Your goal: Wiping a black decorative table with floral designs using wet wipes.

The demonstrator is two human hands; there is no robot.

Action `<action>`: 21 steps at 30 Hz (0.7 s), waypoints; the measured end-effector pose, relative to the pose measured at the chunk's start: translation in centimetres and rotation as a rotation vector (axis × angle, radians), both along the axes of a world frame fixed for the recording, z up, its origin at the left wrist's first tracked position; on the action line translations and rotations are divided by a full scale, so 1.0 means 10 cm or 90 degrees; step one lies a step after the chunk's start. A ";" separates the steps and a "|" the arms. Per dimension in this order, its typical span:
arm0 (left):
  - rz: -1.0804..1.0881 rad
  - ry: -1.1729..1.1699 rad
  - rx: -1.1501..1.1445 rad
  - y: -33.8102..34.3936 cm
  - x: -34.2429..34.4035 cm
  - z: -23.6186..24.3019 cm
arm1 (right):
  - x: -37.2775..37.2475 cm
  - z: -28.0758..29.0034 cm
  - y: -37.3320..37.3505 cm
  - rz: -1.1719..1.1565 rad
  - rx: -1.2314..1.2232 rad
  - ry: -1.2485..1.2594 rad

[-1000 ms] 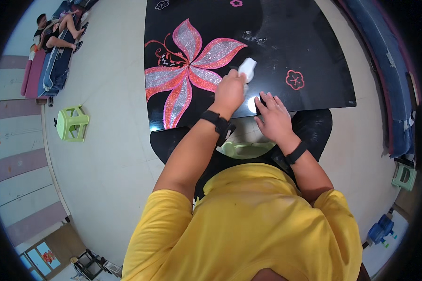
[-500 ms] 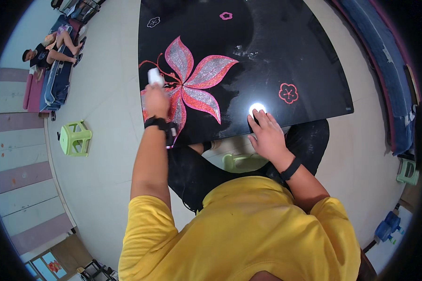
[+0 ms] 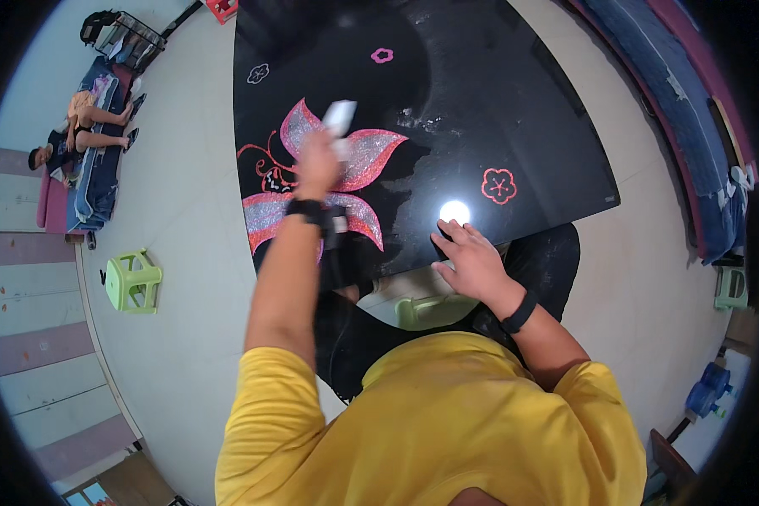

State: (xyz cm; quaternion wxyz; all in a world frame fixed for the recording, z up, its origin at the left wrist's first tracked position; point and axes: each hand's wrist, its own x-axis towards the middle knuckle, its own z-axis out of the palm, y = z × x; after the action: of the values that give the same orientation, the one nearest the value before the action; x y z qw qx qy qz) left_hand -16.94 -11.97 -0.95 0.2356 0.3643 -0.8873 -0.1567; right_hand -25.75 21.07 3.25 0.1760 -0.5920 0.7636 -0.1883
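A large glossy black board [image 3: 523, 101] fills the top centre, decorated with a big pink and silver glitter flower [image 3: 363, 152] and small outline flowers [image 3: 498, 185]. My left hand [image 3: 317, 164] is closed on a white object [image 3: 339, 118], blurred by motion, held over the upper petals. My right hand [image 3: 468, 257] lies with fingers spread at the board's near edge, just below a bright round spot of light [image 3: 454, 212].
A person [image 3: 84, 139] reclines on a padded bench at upper left. Green stools [image 3: 131, 281] stand on the floor [image 3: 169, 354]. Long blue padded pieces [image 3: 675, 126] lie along the right. Blue water jugs [image 3: 707, 389] sit at lower right.
My left hand with the white object swung left across the flower, then moved back right and upward. My right hand stays at the board's edge. The whole view has shifted.
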 end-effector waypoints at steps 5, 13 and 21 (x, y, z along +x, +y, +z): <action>0.240 -0.266 -0.035 -0.57 1.02 0.01 | -0.08 -0.02 -0.01 -0.077 -0.052 -0.143; 0.014 -0.236 -0.082 0.28 -0.62 -0.04 | -0.33 -0.06 0.07 -0.147 -0.056 0.029; -0.266 -0.095 0.114 1.28 -1.72 0.04 | -0.37 -0.13 0.20 -0.188 -0.032 0.106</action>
State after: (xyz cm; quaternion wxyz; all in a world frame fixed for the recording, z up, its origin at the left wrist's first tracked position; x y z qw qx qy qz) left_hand -34.16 0.87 -0.57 0.0988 0.2028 -0.9408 -0.2529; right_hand -29.45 23.11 1.97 0.0674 -0.4914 0.8492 -0.1812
